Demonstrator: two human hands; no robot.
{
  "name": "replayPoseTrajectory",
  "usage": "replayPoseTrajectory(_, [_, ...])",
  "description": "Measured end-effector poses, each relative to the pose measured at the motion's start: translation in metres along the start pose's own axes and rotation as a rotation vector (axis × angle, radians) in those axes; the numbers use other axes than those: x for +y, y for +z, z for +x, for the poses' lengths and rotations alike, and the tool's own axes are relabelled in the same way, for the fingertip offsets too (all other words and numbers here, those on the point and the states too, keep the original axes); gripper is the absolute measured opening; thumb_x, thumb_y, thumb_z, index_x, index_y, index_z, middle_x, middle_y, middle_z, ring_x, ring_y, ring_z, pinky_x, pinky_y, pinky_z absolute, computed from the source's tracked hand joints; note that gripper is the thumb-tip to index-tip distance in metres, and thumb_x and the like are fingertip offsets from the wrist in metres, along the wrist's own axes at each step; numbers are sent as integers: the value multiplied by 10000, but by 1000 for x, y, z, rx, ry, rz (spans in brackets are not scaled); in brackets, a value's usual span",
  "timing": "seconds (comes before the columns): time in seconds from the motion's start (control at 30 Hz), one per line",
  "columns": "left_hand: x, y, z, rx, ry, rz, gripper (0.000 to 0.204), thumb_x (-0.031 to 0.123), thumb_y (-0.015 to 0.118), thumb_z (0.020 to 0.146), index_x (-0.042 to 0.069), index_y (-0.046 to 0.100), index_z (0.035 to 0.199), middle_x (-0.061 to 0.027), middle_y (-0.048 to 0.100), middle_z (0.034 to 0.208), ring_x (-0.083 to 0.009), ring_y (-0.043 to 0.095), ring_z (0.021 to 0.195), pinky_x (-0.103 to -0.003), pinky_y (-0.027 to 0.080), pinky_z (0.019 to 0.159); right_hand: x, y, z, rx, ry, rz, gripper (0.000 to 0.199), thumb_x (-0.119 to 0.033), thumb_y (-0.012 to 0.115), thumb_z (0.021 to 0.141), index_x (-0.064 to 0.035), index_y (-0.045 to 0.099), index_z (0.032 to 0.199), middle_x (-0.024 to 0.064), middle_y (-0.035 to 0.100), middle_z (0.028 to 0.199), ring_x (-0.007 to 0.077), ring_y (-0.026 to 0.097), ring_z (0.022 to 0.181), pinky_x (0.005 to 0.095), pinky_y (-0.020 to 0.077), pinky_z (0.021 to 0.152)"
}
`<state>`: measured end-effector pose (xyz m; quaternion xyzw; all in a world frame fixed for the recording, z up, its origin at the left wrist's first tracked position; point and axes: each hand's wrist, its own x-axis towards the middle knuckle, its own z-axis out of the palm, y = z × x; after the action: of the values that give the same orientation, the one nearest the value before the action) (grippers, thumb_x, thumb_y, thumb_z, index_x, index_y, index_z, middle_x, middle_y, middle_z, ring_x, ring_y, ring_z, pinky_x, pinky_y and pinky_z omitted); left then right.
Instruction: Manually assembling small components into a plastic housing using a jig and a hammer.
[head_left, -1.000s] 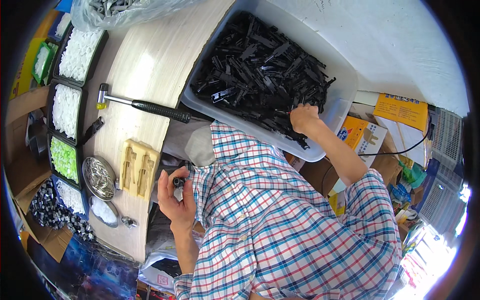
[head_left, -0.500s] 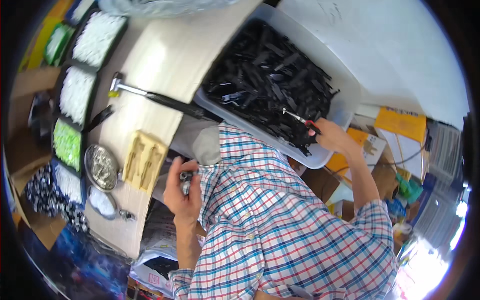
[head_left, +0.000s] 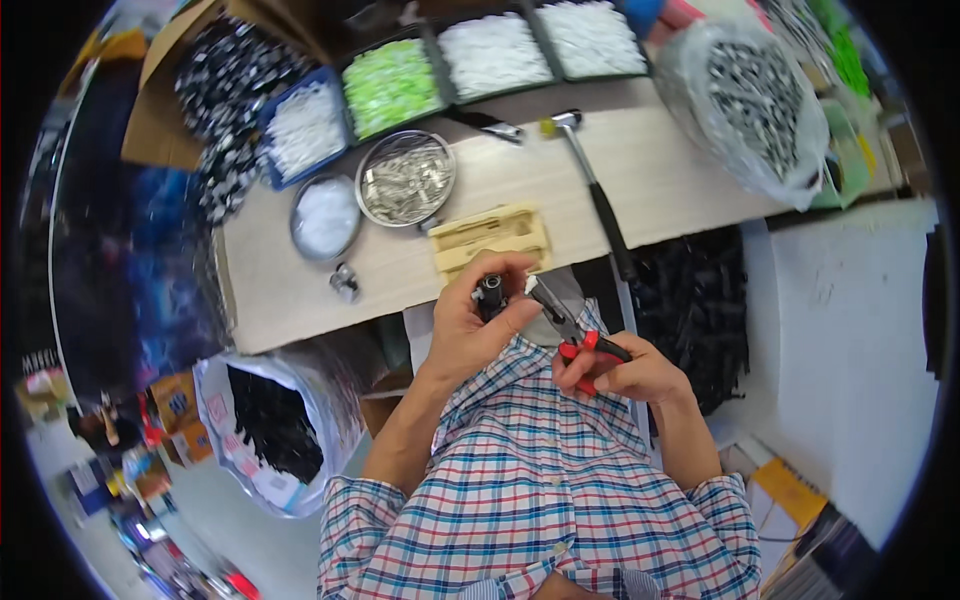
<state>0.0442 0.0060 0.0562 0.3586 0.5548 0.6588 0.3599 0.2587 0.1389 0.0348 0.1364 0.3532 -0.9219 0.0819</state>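
While left hand (head_left: 478,318) pinches black part (head_left: 490,296), right hand (head_left: 620,375) grips pliers (head_left: 568,330) near table edge (head_left: 320,325).

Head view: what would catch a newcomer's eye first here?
At centre, the left hand holds a small black part while the right hand points red-handled pliers at it. Behind, trays of white and green pieces line the bench's far edge, and a hammer lies to the right.

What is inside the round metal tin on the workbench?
The round metal tin holds a heap of small silvery metal pieces, filling it nearly to the rim. Their exact shape is too small to tell, and the tin's bottom is covered by them. Beside it stands a smaller round dish of white bits.
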Motion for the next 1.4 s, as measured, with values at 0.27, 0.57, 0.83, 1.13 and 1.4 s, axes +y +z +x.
replayPoseTrajectory(0.27, [2,-27,-15,211,-81,-167,171,24,711,921,-20,678,1083,-15,643,915,-67,565,735,-204,457,637,-16,20,43,-89,142,-70,365,-68,679,778,85,711,1108,213,629,1177,304,633,1045,395,529,912])
replayPoseTrajectory(0.57, [6,-55,-6,271,207,577,145,71,767,879,1,683,973,-66,681,840,-134,620,707,-264,479,631,-50,49,46,299,-293,-1532,452,98,552,758,52,592,1206,233,506,1313,405,546,1183,399,469,1015])
replayPoseTrajectory(0.83, [5,-61,-2,43,254,740,235,52,814,790,13,653,956,-110,675,847,-251,666,710,-328,505,619,-75,53,45,260,-276,-1891,399,70,681,711,41,625,1105,190,562,1258,383,567,1121,439,477,967])
replayPoseTrajectory(1.13, [4,-56,-6,157,234,589,209,73,783,845,-1,668,1004,-107,675,861,-224,661,730,-315,505,644,-74,52,43,285,-309,-1848,405,92,647,705,40,626,1106,199,569,1210,396,583,1075,438,494,935])
replayPoseTrajectory(1.4, [5,-38,-12,267,136,639,202,94,748,876,-4,663,1032,-137,661,870,-279,669,712,-338,517,612,-43,60,47,360,-414,-1536,409,153,512,695,75,646,1073,214,543,1173,384,618,1007,392,519,894])
